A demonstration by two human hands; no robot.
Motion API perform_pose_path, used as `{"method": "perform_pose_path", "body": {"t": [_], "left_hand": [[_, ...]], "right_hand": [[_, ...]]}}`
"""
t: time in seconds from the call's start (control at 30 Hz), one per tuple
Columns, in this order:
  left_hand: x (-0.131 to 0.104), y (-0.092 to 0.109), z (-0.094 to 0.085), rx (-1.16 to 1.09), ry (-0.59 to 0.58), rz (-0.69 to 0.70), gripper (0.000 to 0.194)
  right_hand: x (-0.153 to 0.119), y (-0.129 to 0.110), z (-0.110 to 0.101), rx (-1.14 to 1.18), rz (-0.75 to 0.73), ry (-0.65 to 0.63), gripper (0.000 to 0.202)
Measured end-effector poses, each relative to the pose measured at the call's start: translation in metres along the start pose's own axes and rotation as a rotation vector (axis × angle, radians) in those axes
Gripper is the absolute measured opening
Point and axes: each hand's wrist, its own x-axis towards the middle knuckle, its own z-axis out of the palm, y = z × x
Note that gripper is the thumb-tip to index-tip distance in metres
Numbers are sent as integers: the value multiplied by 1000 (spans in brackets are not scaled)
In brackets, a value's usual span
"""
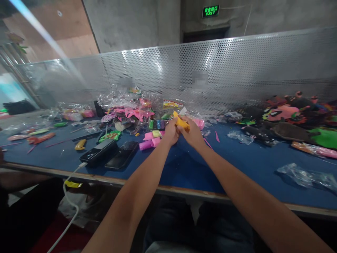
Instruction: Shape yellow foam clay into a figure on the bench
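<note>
A yellow piece (182, 124) is clamped above the blue surface (181, 172) by the grip of left hand (171, 133) and right hand (193, 133); its handling is judged unfinished, and nearby packets (146, 145) are judged unopened.

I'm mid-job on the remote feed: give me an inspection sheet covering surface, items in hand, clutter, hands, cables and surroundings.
Surface: blue tabletop, crowded along its far side.
Items in hand: yellow piece; its exact shape is partly hidden by fingers.
Clutter: pink and purple packets near the left hand; phone beside a black device; clear plastic wrapping at right.
Hands: left hand and right hand meet, both closed on the yellow piece.
Cables: white cable plugged into the black device, hanging over the near edge.
Surroundings: perforated metal screen behind the tabletop; lit green exit sign above it.
</note>
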Motion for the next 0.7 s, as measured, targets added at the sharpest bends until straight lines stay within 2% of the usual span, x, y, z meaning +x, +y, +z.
{"method": "perform_pose_path", "body": {"t": [0.07,0.13,0.27,0.4,0.47,0.53,0.63,0.7], "left_hand": [[-1,-3,1,14,-67,4,13],[-2,-7,2,19,-114,-7,19],[-4,-13,2,4,-147,-132,33],[-5,-14,1,-40,-139,-176,37],[-7,-11,1,-71,-127,-176,35],[-8,-8,2,-122,-125,-160,30],[-9,-4,3,-204,-148,-118,25],[-10,-4,3,-198,-157,-125,28]], "right_hand": [[1,1,-4,-57,-14,36,40],[2,1,-6,-123,3,55,40],[7,-1,-11,-296,73,10,53],[9,-2,-14,-380,45,-20,56],[7,-3,-13,-333,12,-24,57],[5,-2,-10,-181,16,35,60],[1,-2,-3,119,123,161,66],[0,-3,-1,209,156,164,67]]}}
